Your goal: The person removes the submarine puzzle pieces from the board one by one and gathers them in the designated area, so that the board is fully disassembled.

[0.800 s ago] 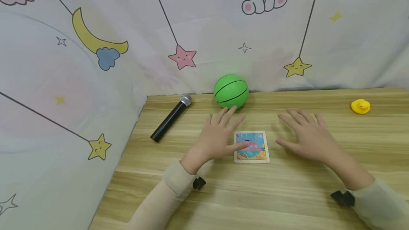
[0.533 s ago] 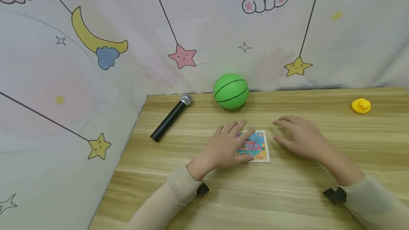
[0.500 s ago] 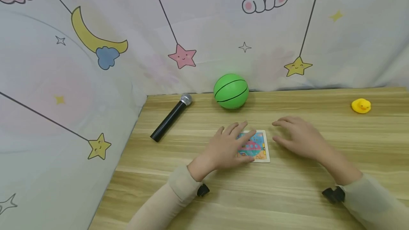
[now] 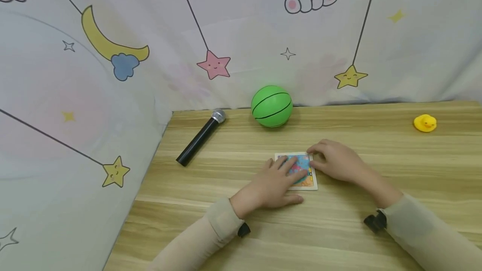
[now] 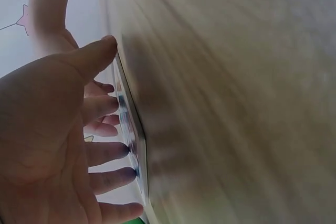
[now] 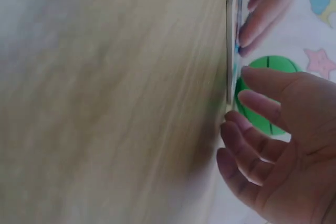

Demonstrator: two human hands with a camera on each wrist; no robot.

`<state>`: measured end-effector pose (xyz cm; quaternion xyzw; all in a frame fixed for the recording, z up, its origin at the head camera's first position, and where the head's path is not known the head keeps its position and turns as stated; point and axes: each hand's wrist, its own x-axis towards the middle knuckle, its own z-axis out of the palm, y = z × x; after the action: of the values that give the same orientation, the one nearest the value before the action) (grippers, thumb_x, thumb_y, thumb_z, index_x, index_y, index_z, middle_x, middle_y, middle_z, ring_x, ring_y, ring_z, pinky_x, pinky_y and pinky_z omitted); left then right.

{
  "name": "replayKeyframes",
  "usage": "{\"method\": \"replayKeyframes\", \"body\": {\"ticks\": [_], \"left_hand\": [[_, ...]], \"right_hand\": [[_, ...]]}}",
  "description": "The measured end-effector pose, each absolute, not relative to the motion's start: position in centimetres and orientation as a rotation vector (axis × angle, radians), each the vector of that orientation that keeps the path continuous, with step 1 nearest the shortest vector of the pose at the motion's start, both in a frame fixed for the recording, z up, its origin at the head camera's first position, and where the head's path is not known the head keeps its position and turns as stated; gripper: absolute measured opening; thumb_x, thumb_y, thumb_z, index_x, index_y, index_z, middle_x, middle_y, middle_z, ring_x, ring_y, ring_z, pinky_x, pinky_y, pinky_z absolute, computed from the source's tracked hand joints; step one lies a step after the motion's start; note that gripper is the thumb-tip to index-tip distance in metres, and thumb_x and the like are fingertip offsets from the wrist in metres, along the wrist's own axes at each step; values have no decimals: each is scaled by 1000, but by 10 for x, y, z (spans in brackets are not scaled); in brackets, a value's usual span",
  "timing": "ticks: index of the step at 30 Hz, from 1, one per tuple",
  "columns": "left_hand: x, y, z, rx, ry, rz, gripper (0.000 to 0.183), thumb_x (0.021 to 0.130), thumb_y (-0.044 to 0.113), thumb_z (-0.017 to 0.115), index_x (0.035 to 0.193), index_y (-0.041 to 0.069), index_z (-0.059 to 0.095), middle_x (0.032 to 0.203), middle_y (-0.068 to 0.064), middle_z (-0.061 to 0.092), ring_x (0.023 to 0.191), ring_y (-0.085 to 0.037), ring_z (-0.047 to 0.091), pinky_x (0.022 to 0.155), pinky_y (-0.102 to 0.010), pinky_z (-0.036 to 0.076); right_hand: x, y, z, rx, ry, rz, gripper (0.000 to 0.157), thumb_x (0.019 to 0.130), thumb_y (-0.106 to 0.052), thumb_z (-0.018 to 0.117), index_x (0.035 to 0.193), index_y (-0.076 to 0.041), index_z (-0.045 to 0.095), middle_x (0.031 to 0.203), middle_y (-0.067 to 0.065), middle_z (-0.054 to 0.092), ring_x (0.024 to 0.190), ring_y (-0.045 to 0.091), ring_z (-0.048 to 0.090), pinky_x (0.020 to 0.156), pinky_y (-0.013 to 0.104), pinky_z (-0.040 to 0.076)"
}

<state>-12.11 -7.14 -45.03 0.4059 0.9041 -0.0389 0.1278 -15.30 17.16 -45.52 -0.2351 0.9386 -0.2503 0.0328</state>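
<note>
A small square picture puzzle (image 4: 309, 182) with a pale frame and a colourful sea scene lies flat on the wooden table. Over its left part my left hand (image 4: 276, 185) spreads its fingers, several fingertips touching the picture; the thumb points past the near edge. In the left wrist view, those straight fingers (image 5: 107, 152) meet the thin board edge-on. My right hand (image 4: 337, 162) is at the puzzle's upper right corner, thumb and index finger apart. The right wrist view has its loosely bent fingers (image 6: 247, 145) beside the board's edge (image 6: 230, 45), gripping nothing.
A black microphone (image 4: 199, 139) with a silver head lies at the back left. Behind the puzzle sits a green ball (image 4: 272, 107) against the printed cloth backdrop (image 4: 244, 20). A yellow rubber duck (image 4: 425, 123) is at the far right of the table (image 4: 376, 129).
My left hand has come right and nearer, down onto the puzzle. My right hand has moved left to the puzzle's corner, its fingers bending more. The puzzle stays in place.
</note>
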Motion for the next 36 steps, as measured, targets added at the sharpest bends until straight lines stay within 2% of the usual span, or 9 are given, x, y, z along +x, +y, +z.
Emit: {"method": "replayKeyframes", "body": {"ticks": [9,14,21,29,36], "left_hand": [[-119,-69,-449,1208,2644,-129,61,108,57,43,164,34,34,170,-12,22,154,-34,23,116,-55,35],[-119,-68,-449,1209,2657,-117,57,109,52,44,163,34,37,170,-12,24,154,-35,25,116,-54,37],[-119,-67,-450,1210,2668,-125,56,109,50,45,162,34,39,169,-12,26,153,-34,27,115,-54,38],[-120,-68,-452,1213,2668,-127,55,109,50,45,162,34,39,169,-11,26,153,-34,27,115,-53,38],[-121,-68,-452,1242,2692,-135,56,108,51,47,160,34,42,166,-11,30,150,-31,31,113,-50,41]], "right_hand": [[-153,166,-455,-687,2884,-737,30,92,-25,81,117,-9,76,111,9,66,98,29,65,84,53,54],[-154,165,-455,-660,2867,-762,29,91,-23,81,115,-8,76,112,11,66,96,28,65,84,53,54],[-157,164,-457,-646,2839,-786,27,91,-21,82,112,-6,76,113,12,65,96,27,64,86,53,54],[-155,162,-454,-645,2842,-804,25,90,-19,82,112,-6,80,108,8,66,85,20,62,72,42,52],[-159,162,-453,-626,2791,-849,25,90,-21,83,109,-5,76,98,4,61,80,16,54,71,36,47]]}}
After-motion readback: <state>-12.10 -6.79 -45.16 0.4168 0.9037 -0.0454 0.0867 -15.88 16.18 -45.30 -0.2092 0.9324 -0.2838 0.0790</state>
